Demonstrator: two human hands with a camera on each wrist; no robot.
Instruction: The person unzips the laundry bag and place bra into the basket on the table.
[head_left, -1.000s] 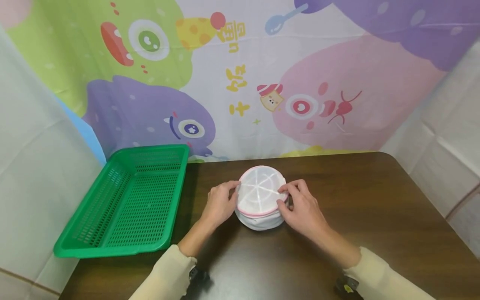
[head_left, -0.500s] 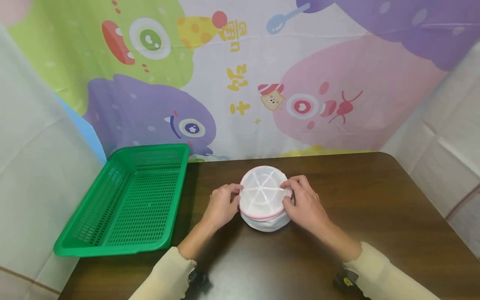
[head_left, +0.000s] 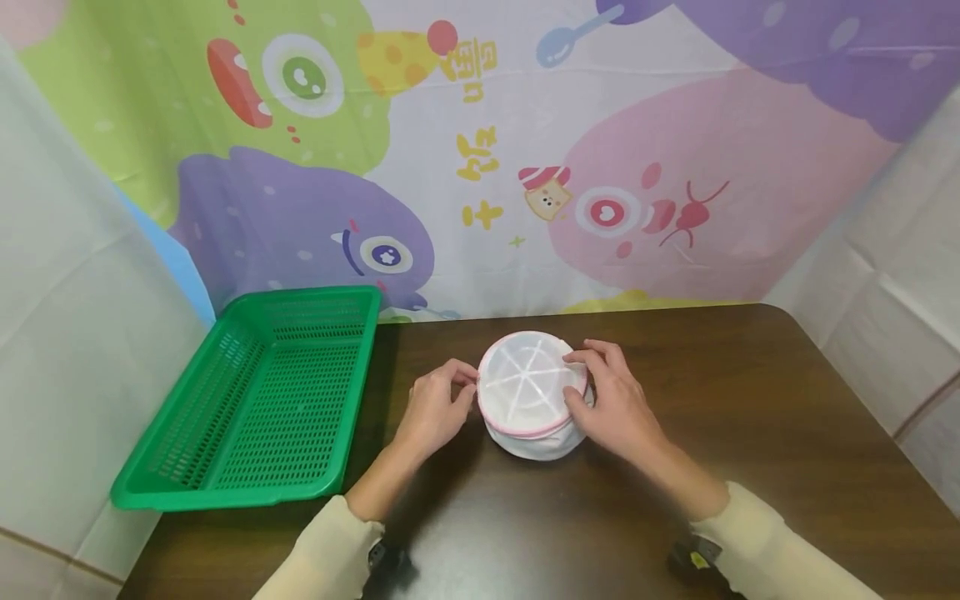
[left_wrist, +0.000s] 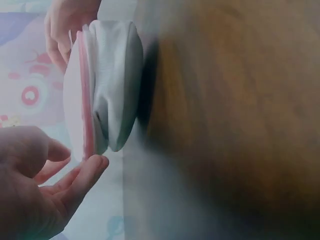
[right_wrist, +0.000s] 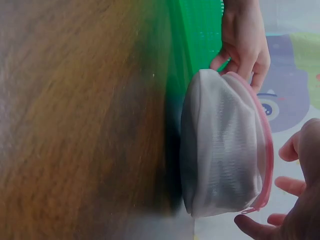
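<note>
A round white mesh bag [head_left: 534, 450] with a pink zipper rim stands on the table between the two hands. At its left edge the left hand [head_left: 435, 410] pinches the rim between thumb and fingers; the left wrist view has the fingertips [left_wrist: 102, 161] at the pink zipper [left_wrist: 86, 100]. Over the bag's right side, the right hand [head_left: 618, 408] has its fingers spread and relaxed. In the right wrist view one of its fingertips lies close beside the small zipper pull [right_wrist: 249, 211]; whether they touch is unclear.
A green perforated plastic basket [head_left: 352, 400] stands at the left of the brown wooden table [head_left: 750, 400]. Behind the table hangs a cartoon-printed cloth [head_left: 480, 275], with pale sheets at both sides.
The bag has shifted slightly to the right. The right hand has moved a little right and its fingers are spread wider. The left hand first followed right, then drew slightly back left.
</note>
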